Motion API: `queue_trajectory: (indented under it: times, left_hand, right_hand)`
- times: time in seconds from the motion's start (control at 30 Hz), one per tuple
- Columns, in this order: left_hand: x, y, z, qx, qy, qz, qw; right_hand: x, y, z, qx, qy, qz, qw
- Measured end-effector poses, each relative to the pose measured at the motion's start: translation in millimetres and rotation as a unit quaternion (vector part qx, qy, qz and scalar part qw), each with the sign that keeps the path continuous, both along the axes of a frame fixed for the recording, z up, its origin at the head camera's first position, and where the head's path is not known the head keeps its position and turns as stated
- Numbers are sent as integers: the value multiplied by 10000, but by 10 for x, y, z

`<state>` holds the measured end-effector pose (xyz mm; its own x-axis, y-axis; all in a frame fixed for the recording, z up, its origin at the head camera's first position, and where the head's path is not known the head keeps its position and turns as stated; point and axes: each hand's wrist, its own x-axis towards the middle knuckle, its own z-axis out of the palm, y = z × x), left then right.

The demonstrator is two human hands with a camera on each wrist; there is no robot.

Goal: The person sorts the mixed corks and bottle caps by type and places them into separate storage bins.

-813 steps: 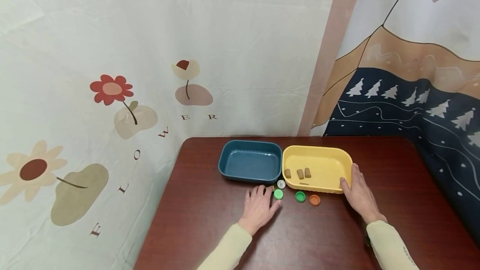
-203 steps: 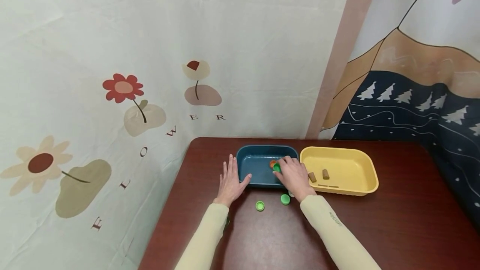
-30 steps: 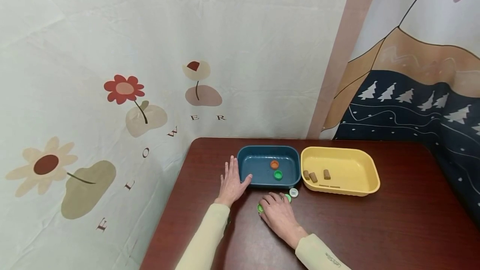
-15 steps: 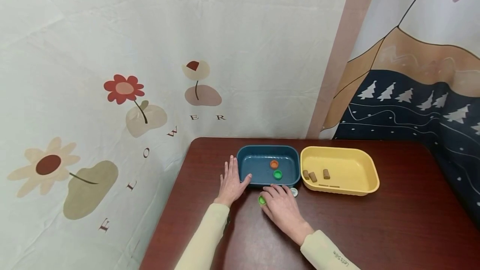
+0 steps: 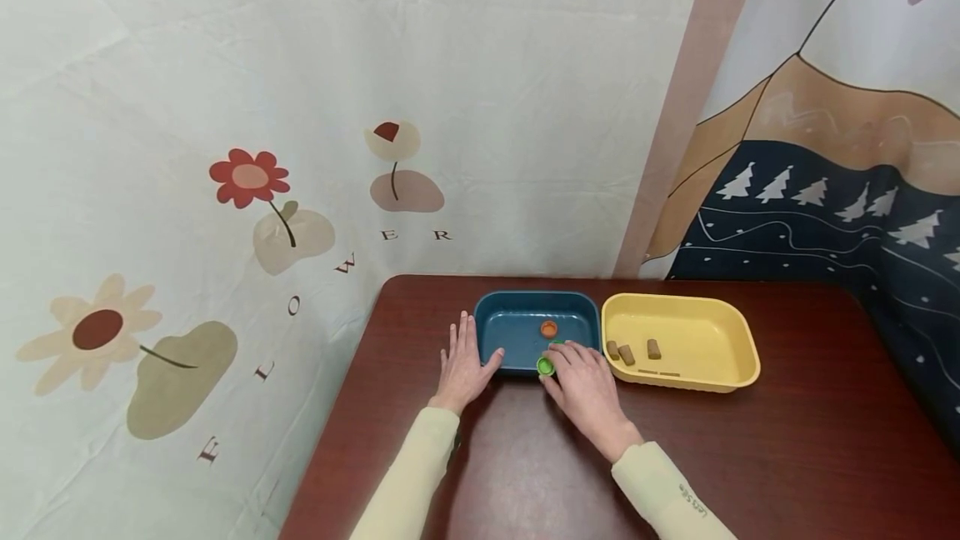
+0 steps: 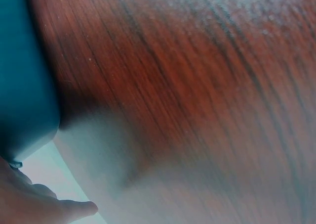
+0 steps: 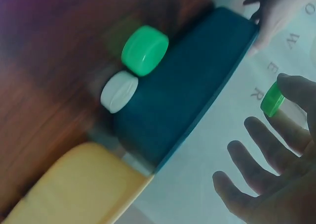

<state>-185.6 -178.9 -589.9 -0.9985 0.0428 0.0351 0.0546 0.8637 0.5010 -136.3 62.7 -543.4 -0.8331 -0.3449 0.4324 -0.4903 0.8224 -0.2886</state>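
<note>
My right hand (image 5: 585, 386) pinches a light green bottle cap (image 5: 545, 367) between thumb and forefinger, by the near rim of the blue tray (image 5: 487, 332). In the right wrist view the other fingers are spread. An orange bottle cap (image 5: 549, 329) lies in the tray, and a darker green cap (image 5: 556, 345) there is mostly hidden by my fingers. My left hand (image 5: 462, 369) rests at the tray's left end, fingers extended. A green cap (image 7: 145, 51) and a white cap (image 7: 119, 92) stand on the table against the tray, hidden in the head view.
Right of the blue tray stands a yellow tray (image 5: 720, 332). Several brown cork-like pieces (image 5: 654, 349) lie in it. Both are near the far edge of the dark red-brown table (image 5: 795, 440), with a printed cloth (image 5: 525, 148) hanging behind.
Within the last second my right hand picked the light green cap off the table and raised it to the blue tray. Over the longer span, orange and green caps moved from table into that tray.
</note>
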Motion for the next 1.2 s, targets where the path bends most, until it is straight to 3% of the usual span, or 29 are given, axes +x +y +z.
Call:
queue_trajectory:
  times: [0.3,0.63,0.93,1.2]
  left_hand:
    - [-34,23,10,-59,-24,-79,9999]
    - [-27,25,-2,41,-65,-103,9999]
    - [2,1,-17,24,-164,-13,9999]
    - [-5,9,-10,61,-73,-34,9999]
  right_hand:
    - [-298,214,60,178,-230,-315,9991]
    - [-549,234,9,939,-353,-385,9942]
    - [-704,54,-15,2002,-800,-414,9756]
    - [-758,10,-52,2322,-918,-487,9671]
